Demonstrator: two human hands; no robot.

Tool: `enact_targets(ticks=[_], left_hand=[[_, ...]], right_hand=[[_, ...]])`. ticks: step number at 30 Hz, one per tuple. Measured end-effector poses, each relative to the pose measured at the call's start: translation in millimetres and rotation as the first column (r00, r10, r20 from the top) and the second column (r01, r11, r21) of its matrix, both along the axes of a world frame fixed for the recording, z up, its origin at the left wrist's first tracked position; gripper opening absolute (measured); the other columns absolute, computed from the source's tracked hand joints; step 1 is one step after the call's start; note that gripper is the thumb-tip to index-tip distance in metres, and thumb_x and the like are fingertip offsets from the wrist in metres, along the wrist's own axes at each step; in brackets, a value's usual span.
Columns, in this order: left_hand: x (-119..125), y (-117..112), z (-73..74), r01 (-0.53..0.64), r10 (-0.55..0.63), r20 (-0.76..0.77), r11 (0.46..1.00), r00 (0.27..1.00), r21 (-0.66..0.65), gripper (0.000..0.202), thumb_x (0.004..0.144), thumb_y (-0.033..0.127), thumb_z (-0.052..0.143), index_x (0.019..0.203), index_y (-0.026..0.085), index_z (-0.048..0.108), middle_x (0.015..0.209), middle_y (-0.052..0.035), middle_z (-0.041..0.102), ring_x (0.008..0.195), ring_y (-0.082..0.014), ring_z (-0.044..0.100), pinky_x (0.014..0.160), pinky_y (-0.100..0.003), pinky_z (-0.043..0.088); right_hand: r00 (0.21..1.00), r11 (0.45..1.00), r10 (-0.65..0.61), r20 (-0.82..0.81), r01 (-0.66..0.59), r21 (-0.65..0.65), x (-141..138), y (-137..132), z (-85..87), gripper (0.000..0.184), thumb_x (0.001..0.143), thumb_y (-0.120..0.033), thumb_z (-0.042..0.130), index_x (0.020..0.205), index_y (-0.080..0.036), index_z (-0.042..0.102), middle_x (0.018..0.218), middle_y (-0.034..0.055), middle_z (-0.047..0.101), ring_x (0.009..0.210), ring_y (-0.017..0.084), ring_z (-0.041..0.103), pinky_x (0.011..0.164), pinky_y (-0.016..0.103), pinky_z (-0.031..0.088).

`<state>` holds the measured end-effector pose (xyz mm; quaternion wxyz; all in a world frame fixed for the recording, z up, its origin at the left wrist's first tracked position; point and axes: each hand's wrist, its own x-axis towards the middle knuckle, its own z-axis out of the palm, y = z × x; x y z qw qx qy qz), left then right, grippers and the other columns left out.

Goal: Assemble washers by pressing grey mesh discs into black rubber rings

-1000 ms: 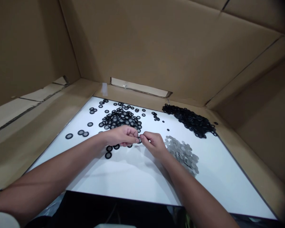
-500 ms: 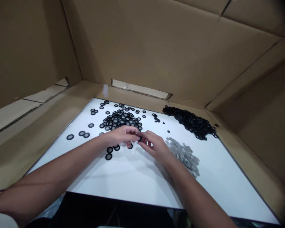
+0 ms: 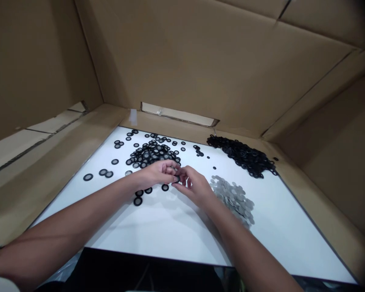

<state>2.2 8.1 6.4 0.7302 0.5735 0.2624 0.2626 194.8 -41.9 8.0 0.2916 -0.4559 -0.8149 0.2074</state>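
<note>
My left hand (image 3: 162,172) and my right hand (image 3: 195,185) meet over the middle of the white board (image 3: 158,231). Between their fingertips is a small black ring (image 3: 178,179), pinched from both sides and partly covered by the fingers. Whether a grey disc sits inside it I cannot tell. Just beyond my left hand lies a heap of black rings with grey centres (image 3: 155,153). Loose grey discs (image 3: 234,198) are piled by my right wrist. Farther back on the right is a mound of plain black rings (image 3: 246,156).
Cardboard walls (image 3: 176,61) enclose the board at the back and sides. Single filled rings (image 3: 88,177) lie scattered on the left, and a few more (image 3: 138,201) lie near my left wrist. Some small black pieces (image 3: 200,153) lie between the heaps.
My fingers have shifted slightly around the black ring, and the right-hand fingers have spread a little. The whole view has moved slightly; the piles look the same.
</note>
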Motion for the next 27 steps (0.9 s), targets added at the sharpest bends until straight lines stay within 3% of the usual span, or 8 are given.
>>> enact_targets(ticks=[4, 8, 10, 13, 18, 20, 23, 27], left_hand=[[0, 0, -0.9, 0.0, 0.0, 0.004, 1.0, 1.0, -0.004, 0.037, 0.075, 0.02, 0.071, 0.108, 0.013, 0.055, 0.095, -0.0095, 0.068, 0.083, -0.0157, 0.064, 0.062, -0.023, 0.042], [0, 1, -1.5, -0.033, 0.033, 0.01, 0.999, 0.999, -0.023, 0.035, 0.075, 0.021, 0.072, 0.104, 0.015, 0.055, 0.092, -0.0065, 0.067, 0.078, -0.0128, 0.063, 0.059, -0.02, 0.04], [0, 1, -2.5, -0.037, 0.038, 0.011, 0.999, 0.999, -0.029, 0.035, 0.073, 0.021, 0.074, 0.103, 0.015, 0.056, 0.09, -0.0057, 0.067, 0.077, -0.0129, 0.063, 0.061, -0.021, 0.041], [2, 1, -4.9, -0.03, 0.03, 0.001, 0.999, 1.0, -0.029, 0.037, 0.073, 0.022, 0.075, 0.104, 0.015, 0.057, 0.088, -0.0051, 0.067, 0.072, -0.0112, 0.061, 0.061, -0.021, 0.042], [-4, 8, 0.1, -0.168, 0.167, 0.014, 0.984, 0.986, 0.057, 0.035, 0.074, 0.027, 0.075, 0.103, 0.017, 0.057, 0.084, -0.0007, 0.062, 0.063, -0.0079, 0.054, 0.056, -0.02, 0.039], [-11, 14, 6.8, -0.314, 0.314, 0.029, 0.934, 0.949, 0.171, 0.03, 0.075, 0.029, 0.073, 0.099, 0.017, 0.059, 0.087, -0.0006, 0.063, 0.067, -0.0091, 0.056, 0.06, -0.021, 0.042], [-23, 23, 15.1, -0.503, 0.531, 0.039, 0.773, 0.846, 0.387, 0.026, 0.08, 0.031, 0.067, 0.102, 0.018, 0.063, 0.099, -0.0029, 0.066, 0.086, -0.0145, 0.06, 0.078, -0.026, 0.045], [-33, 33, 13.0, -0.556, 0.677, -0.003, 0.608, 0.736, 0.567, 0.032, 0.085, 0.031, 0.057, 0.114, 0.02, 0.064, 0.117, -0.0058, 0.064, 0.103, -0.0203, 0.058, 0.092, -0.032, 0.043]], right_hand=[[0.999, 0.997, -0.047, 0.011, 0.047, -0.059, 0, -1, 2.6, 0.047, 0.081, -0.044, 0.069, 0.119, -0.024, 0.05, 0.084, -0.0004, 0.059, 0.065, 0.014, 0.052, 0.059, 0.027, 0.043], [0.997, 0.997, 0.075, 0.001, -0.075, 0.015, 3, -1, 5.4, 0.03, 0.091, -0.035, 0.058, 0.119, -0.026, 0.053, 0.095, 0.0032, 0.058, 0.074, 0.015, 0.054, 0.067, 0.028, 0.044], [1.0, 1.0, 0.017, 0.007, -0.017, 0.009, 1, 1, 2.9, 0.024, 0.089, -0.036, 0.06, 0.108, -0.023, 0.055, 0.09, 0.0021, 0.057, 0.071, 0.015, 0.052, 0.064, 0.028, 0.043], [0.995, 0.993, -0.099, -0.002, 0.098, -0.059, -4, 4, -2.0, 0.033, 0.08, -0.043, 0.068, 0.095, -0.022, 0.048, 0.081, -0.0015, 0.055, 0.065, 0.014, 0.049, 0.058, 0.027, 0.039], [0.99, 0.988, -0.134, -0.034, 0.131, -0.076, -2, 3, -3.3, 0.042, 0.078, -0.049, 0.069, 0.098, -0.023, 0.042, 0.082, -0.0025, 0.054, 0.064, 0.013, 0.049, 0.06, 0.027, 0.039], [0.99, 0.989, -0.135, -0.034, 0.132, -0.069, 1, 4, -2.7, 0.037, 0.082, -0.046, 0.066, 0.099, -0.023, 0.043, 0.086, -0.0014, 0.056, 0.066, 0.013, 0.05, 0.061, 0.027, 0.039], [0.994, 0.991, -0.11, 0.007, 0.11, -0.076, 3, 5, -2.9, 0.028, 0.086, -0.043, 0.062, 0.096, -0.023, 0.045, 0.088, -0.0009, 0.057, 0.067, 0.013, 0.051, 0.061, 0.027, 0.039], [0.996, 0.994, -0.074, 0.057, 0.078, -0.07, 3, 6, -4.7, 0.023, 0.087, -0.041, 0.06, 0.096, -0.023, 0.049, 0.088, -0.0008, 0.058, 0.067, 0.013, 0.052, 0.063, 0.027, 0.04]])
